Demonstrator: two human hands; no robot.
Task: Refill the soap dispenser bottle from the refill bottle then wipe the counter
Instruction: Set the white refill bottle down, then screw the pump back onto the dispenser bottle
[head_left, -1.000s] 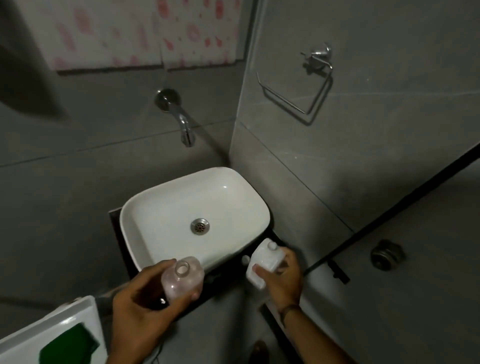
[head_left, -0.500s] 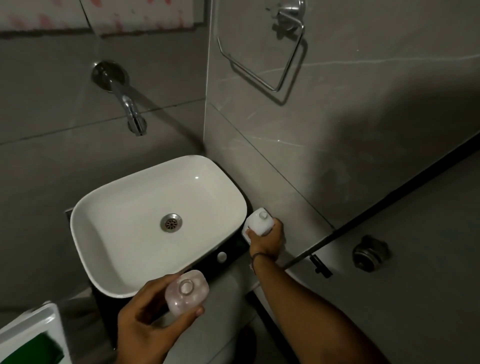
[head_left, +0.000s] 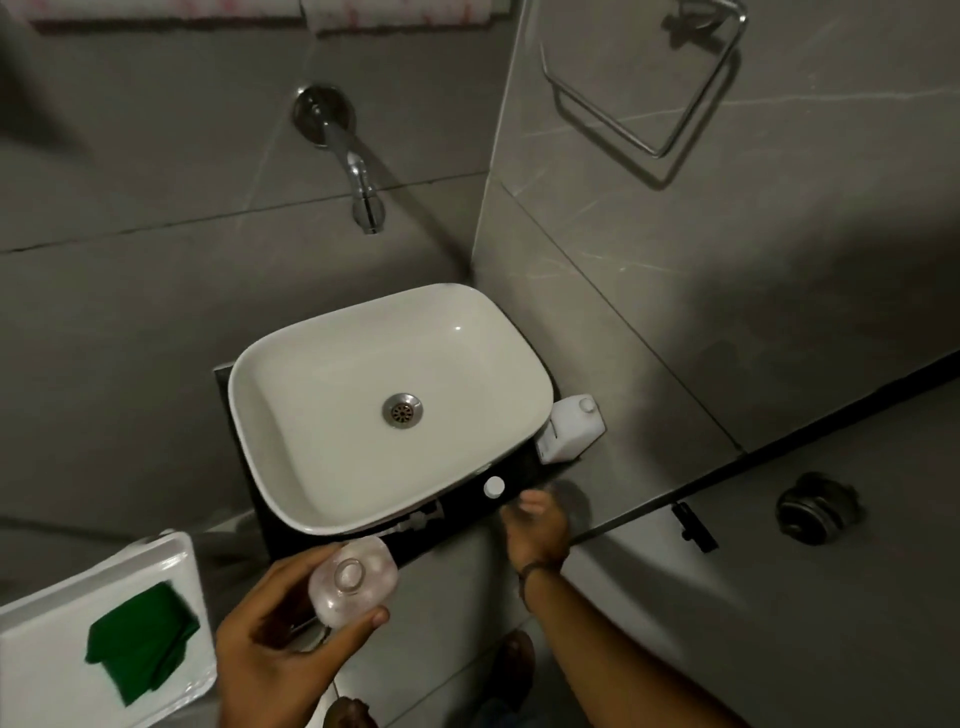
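1. Down at the bottom of the view, the left hand (head_left: 280, 639) grips the clear soap bottle (head_left: 355, 582), fingers curled around its sides and thumb pressed along its near edge.
2. That bottle is upright with its round neck open at the top, and it is held in the air just in front of the near rim of the sink (head_left: 270, 452).
3. To the right, the right hand (head_left: 537, 525) holds nothing; its fingers are loosely bent and blurred, so how far they are spread cannot be told exactly.
4. A dark band sits on that wrist, and the forearm runs off toward the lower right corner.
5. Just beyond that hand, a small white cap (head_left: 494, 487) lies on the black counter (head_left: 467, 512), close to the front right of the sink.
6. Farther back, the white refill bottle (head_left: 571, 428) stands on the counter in the corner, touching or nearly touching the right side of the sink and close to the grey wall; it is apart from the right hand.
7. Next to the near rim of the sink, a pale pump part (head_left: 421, 517) lies on the counter, partly hidden.
8. At the lower left, a green cloth (head_left: 140, 639) lies folded on a white tray (head_left: 47, 691).
9. On the back wall a chrome tap (head_left: 358, 176) points down over the sink, whose metal drain (head_left: 402, 410) sits in the middle.
10. High on the right wall hangs a metal towel ring (head_left: 644, 98).
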